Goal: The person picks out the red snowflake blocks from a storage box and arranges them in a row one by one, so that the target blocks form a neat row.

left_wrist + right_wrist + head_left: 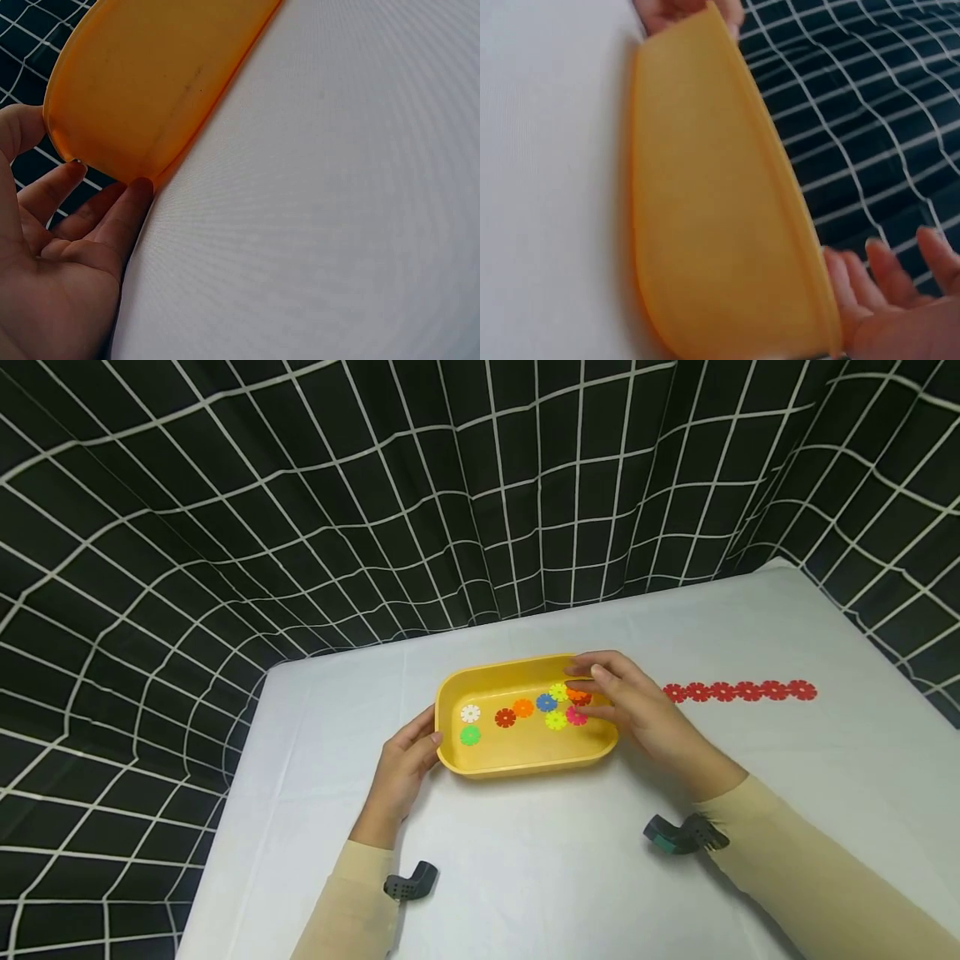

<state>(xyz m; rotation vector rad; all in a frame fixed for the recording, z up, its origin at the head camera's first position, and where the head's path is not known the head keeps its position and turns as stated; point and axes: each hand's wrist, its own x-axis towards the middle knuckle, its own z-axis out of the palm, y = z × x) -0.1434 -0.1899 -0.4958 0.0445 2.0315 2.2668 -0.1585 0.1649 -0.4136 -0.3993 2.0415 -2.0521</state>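
Note:
A shallow yellow tray (525, 764) sits on the white-covered table, with several colourful notched plastic discs inside. My left hand (405, 763) grips its left end, thumb at the rim; the left wrist view shows that hand's fingertips (141, 187) against the outer wall. Over the right end, my right hand (637, 710) reaches in with fingers spread and loosely bent above an orange disc (577, 692) and a pink disc (577, 716). The fingers partly cover these discs. In the right wrist view, the tray's side wall (712, 195) hides the discs.
A row of several red notched discs (722, 692) lies on the table (525, 860) to the right of the tray. Inside the tray, a white disc (470, 713) and a green disc (470, 736) lie near the left end. A black curtain with white grid lines (495, 485) hangs behind the table.

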